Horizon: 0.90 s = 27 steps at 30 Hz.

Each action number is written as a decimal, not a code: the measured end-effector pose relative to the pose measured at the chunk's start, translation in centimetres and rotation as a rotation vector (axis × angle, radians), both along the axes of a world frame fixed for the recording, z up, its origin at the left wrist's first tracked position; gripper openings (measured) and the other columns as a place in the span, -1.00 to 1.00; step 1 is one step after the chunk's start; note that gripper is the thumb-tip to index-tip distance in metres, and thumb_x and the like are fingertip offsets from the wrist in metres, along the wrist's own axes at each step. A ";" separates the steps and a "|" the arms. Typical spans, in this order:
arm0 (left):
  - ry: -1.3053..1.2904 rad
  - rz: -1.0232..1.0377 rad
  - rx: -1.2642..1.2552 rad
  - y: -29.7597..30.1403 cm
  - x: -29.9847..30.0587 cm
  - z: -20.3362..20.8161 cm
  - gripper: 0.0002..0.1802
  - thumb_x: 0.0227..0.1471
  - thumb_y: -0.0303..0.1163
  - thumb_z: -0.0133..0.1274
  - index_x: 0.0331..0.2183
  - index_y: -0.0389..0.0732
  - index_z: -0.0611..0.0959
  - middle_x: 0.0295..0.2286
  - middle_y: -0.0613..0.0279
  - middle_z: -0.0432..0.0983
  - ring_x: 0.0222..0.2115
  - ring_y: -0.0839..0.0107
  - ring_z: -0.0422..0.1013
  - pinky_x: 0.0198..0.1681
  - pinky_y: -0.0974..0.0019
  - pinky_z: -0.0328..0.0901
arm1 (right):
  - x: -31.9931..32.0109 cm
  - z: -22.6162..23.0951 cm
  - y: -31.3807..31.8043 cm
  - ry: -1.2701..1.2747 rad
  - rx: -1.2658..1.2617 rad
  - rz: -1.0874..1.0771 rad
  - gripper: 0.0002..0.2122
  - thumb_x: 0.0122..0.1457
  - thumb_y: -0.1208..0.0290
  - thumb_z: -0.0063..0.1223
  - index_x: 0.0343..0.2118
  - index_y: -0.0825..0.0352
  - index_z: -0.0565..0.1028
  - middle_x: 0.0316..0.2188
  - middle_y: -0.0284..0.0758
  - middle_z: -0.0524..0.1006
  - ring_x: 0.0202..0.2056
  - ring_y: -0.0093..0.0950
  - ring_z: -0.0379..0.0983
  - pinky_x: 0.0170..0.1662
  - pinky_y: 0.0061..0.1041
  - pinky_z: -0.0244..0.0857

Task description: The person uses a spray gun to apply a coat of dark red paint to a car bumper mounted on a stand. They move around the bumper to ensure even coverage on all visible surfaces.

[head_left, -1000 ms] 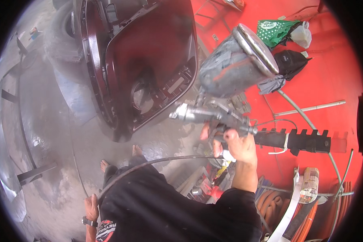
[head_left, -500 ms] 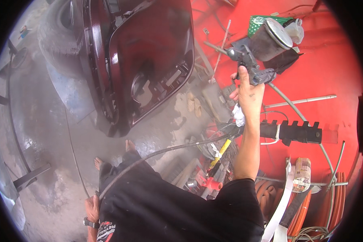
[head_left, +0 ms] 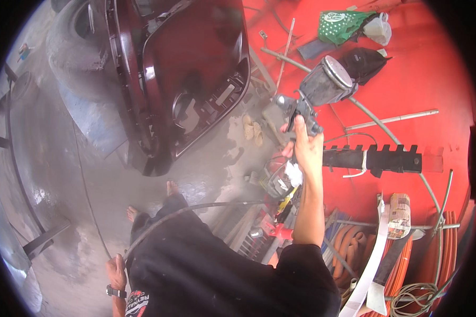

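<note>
right hand (head_left: 305, 143), fingers clamped on spray gun (head_left: 316, 94), has brought maroon panel (head_left: 198, 58) leftward of them into closer reach; left hand (head_left: 116, 271) clasps hose (head_left: 217, 204).

Green dotted bag (head_left: 336, 33) beside whitish bag (head_left: 378, 31) against red wall (head_left: 433, 68); tan clogs (head_left: 249, 130) on floor (head_left: 108, 190).

The person wore a black shirt (head_left: 238, 267) with a short right sleeve (head_left: 305, 254), a red-and-white printed emblem (head_left: 137, 303) at the shirt's left edge, a dark-strapped wristwatch (head_left: 115, 291) on the left wrist (head_left: 117, 283) beside the shirt, and dark legwear (head_left: 161, 211) beyond it, above bare feet (head_left: 172, 187).
</note>
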<state>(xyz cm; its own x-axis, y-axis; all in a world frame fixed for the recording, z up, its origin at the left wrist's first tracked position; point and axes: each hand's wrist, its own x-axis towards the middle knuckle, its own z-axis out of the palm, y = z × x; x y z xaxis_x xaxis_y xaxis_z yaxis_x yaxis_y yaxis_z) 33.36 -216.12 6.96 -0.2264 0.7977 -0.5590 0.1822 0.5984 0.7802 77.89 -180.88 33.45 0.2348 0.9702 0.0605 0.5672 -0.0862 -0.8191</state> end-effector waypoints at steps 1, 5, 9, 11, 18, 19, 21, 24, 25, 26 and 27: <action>-0.009 0.001 -0.002 -0.3 -0.2 -0.8 -0.30 0.31 0.11 -0.15 -0.71 -0.19 0.29 -0.73 0.43 0.11 -0.65 0.55 0.01 -0.58 0.26 -0.10 | 0.1 -0.1 0.3 0.061 0.009 -0.033 -0.55 0.36 0.05 -0.03 -0.18 0.49 0.51 -0.46 -0.21 0.61 -0.77 -0.54 0.39 -0.73 -0.57 0.22; 0.068 0.029 -0.050 -0.9 -0.6 -1.6 -0.28 0.30 0.15 -0.16 -0.71 -0.19 0.30 -0.74 0.42 0.11 -0.66 0.54 0.01 -0.59 0.23 -0.11 | -1.0 -0.6 -1.4 0.218 -0.050 0.040 -0.52 0.35 0.02 -0.01 -0.10 0.50 0.47 -0.49 -0.23 0.55 -0.77 -0.53 0.38 -0.74 -0.59 0.20; 0.310 -0.008 0.077 -1.6 0.5 -2.9 -0.26 0.30 0.17 -0.20 -0.72 -0.20 0.32 -0.77 0.38 0.12 -0.69 0.50 0.04 -0.60 0.18 -0.07 | -2.7 -0.9 -4.6 0.397 -0.039 0.300 -0.48 0.34 -0.01 -0.02 -0.05 0.50 0.44 -0.44 -0.18 0.57 -0.74 -0.54 0.39 -0.70 -0.61 0.22; 0.286 -0.003 0.050 -1.5 0.9 -2.9 -0.26 0.30 0.16 -0.21 -0.72 -0.20 0.34 -0.78 0.37 0.13 -0.70 0.48 0.06 -0.61 0.17 -0.04 | -1.9 -1.0 -4.5 0.440 -0.078 0.440 -0.47 0.33 -0.03 -0.03 -0.05 0.50 0.44 -0.41 -0.17 0.59 -0.72 -0.54 0.40 -0.68 -0.61 0.23; 0.470 -0.097 0.137 -1.8 2.2 -2.4 -0.29 0.34 0.08 -0.23 -0.69 -0.24 0.37 -0.78 0.33 0.15 -0.71 0.50 0.08 -0.62 0.18 -0.02 | 2.9 -2.1 0.9 0.322 0.040 0.206 -0.46 0.33 -0.06 -0.03 -0.06 0.48 0.47 -0.38 -0.20 0.59 -0.74 -0.56 0.35 -0.69 -0.60 0.19; 0.481 -0.078 0.122 -1.6 3.3 -2.1 -0.29 0.33 0.09 -0.23 -0.70 -0.25 0.37 -0.78 0.32 0.14 -0.71 0.49 0.08 -0.62 0.17 -0.01 | 3.3 -2.1 1.4 0.324 0.034 0.264 -0.44 0.32 -0.08 -0.02 -0.06 0.48 0.47 -0.40 -0.21 0.58 -0.73 -0.56 0.35 -0.69 -0.61 0.19; 0.508 -0.066 0.104 -0.2 4.7 -1.7 -0.27 0.32 0.11 -0.22 -0.71 -0.25 0.36 -0.78 0.31 0.13 -0.71 0.48 0.07 -0.61 0.16 0.00 | 4.7 -1.8 1.7 0.373 0.016 0.365 -0.41 0.25 -0.09 0.08 -0.06 0.50 0.47 -0.44 -0.24 0.55 -0.69 -0.61 0.35 -0.67 -0.63 0.18; 0.520 -0.030 0.076 1.0 6.9 -1.4 -0.25 0.30 0.16 -0.21 -0.71 -0.26 0.35 -0.77 0.30 0.11 -0.69 0.47 0.06 -0.60 0.14 -0.01 | 5.4 -2.0 1.9 0.404 -0.052 0.599 -0.64 0.15 0.21 0.31 -0.17 0.42 0.56 -0.42 -0.38 0.59 -0.64 -0.69 0.37 -0.58 -0.68 0.24; 0.487 -0.005 0.036 1.4 7.6 -1.0 -0.24 0.29 0.17 -0.20 -0.71 -0.26 0.35 -0.77 0.29 0.10 -0.68 0.46 0.06 -0.59 0.14 -0.01 | 5.7 -1.8 2.2 0.339 -0.118 0.717 -0.62 0.04 0.30 0.40 -0.16 0.45 0.56 -0.41 -0.38 0.59 -0.55 -0.66 0.42 -0.49 -0.63 0.31; 0.453 0.020 0.002 2.0 8.3 -0.9 -0.24 0.28 0.18 -0.20 -0.71 -0.27 0.35 -0.76 0.29 0.09 -0.67 0.46 0.05 -0.59 0.13 -0.01 | 5.5 -1.9 2.0 0.249 -0.086 0.817 -0.58 0.04 0.27 0.39 -0.12 0.45 0.55 -0.37 -0.32 0.61 -0.44 -0.51 0.53 -0.36 -0.53 0.37; 0.392 0.062 -0.058 2.7 8.9 -0.6 -0.23 0.27 0.19 -0.19 -0.71 -0.27 0.35 -0.76 0.28 0.09 -0.66 0.46 0.05 -0.59 0.13 0.00 | 5.3 -1.7 1.9 0.185 -0.107 0.908 -0.56 0.04 0.25 0.39 -0.11 0.44 0.55 -0.34 -0.27 0.61 -0.38 -0.43 0.55 -0.30 -0.48 0.39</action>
